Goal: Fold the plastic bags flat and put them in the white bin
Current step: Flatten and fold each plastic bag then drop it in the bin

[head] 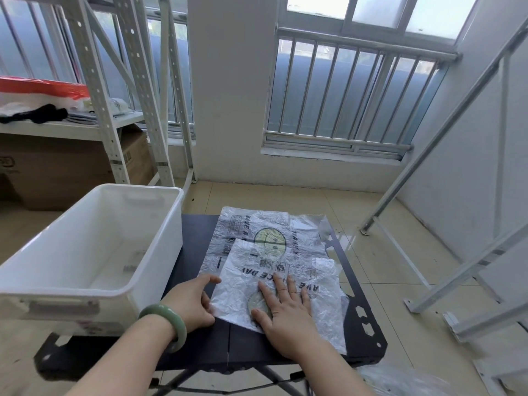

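A clear plastic bag (257,270) printed with a yellow smiley face and black letters lies on the small black table (194,252), its near half folded over itself. My right hand (283,312) presses flat on the folded part with fingers spread. My left hand (197,302), with a green bangle on the wrist, curls its fingers at the bag's left edge and pinches it. The white bin (85,252) stands on the table's left side and looks empty except for a faint small item at its bottom.
Metal shelving (114,95) with cardboard boxes stands at the back left. Slanted white metal frames (457,252) lean at the right. More crumpled clear plastic (405,381) lies on the tiled floor at the lower right. A barred window is ahead.
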Tool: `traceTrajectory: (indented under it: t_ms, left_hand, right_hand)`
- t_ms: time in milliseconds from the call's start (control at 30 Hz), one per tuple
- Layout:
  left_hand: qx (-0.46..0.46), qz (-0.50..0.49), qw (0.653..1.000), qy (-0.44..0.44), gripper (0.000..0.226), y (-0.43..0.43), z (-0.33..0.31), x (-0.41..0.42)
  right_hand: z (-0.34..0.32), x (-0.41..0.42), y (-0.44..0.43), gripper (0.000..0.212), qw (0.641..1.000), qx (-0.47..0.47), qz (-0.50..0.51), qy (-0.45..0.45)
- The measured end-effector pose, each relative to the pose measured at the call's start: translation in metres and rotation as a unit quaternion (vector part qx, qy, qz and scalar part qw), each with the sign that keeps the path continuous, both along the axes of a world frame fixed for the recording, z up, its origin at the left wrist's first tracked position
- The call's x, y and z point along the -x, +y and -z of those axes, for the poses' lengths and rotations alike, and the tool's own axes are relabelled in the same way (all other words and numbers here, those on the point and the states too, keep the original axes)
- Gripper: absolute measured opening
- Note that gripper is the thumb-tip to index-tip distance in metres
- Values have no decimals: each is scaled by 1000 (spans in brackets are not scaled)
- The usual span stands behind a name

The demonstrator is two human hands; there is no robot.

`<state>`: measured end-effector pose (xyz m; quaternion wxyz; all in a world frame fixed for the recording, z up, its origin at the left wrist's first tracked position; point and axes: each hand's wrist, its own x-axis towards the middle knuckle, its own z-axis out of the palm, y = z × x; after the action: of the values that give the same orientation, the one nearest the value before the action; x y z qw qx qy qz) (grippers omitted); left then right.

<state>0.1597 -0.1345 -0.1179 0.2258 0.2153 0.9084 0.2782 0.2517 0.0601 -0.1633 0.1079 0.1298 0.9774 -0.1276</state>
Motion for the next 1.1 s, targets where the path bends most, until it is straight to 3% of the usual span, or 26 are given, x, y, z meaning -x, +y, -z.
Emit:
traceTrajectory:
  t_ms: [200,433,667,900,1100]
  left_hand:
    - [-2,-7,998,57,53,3,2,1]
    - [12,-67,997,35,35,0,1,1]
    - [-145,-179,962,-148,23,10,-3,-2]
    - [-49,-154,987,-25,29,9,6,-2]
    - [-4,-121,990,74,37,13,14,6]
  right_hand:
    - [-1,0,0,62,1000,4,-2,-1]
    - [0,0,0,65,1000,10,9,4]
    - [0,1,0,66,1000,7,9,4]
    - [-3,1,-1,66,1000,15,14,3]
    - [-14,-1,5,66,996,81,36,28]
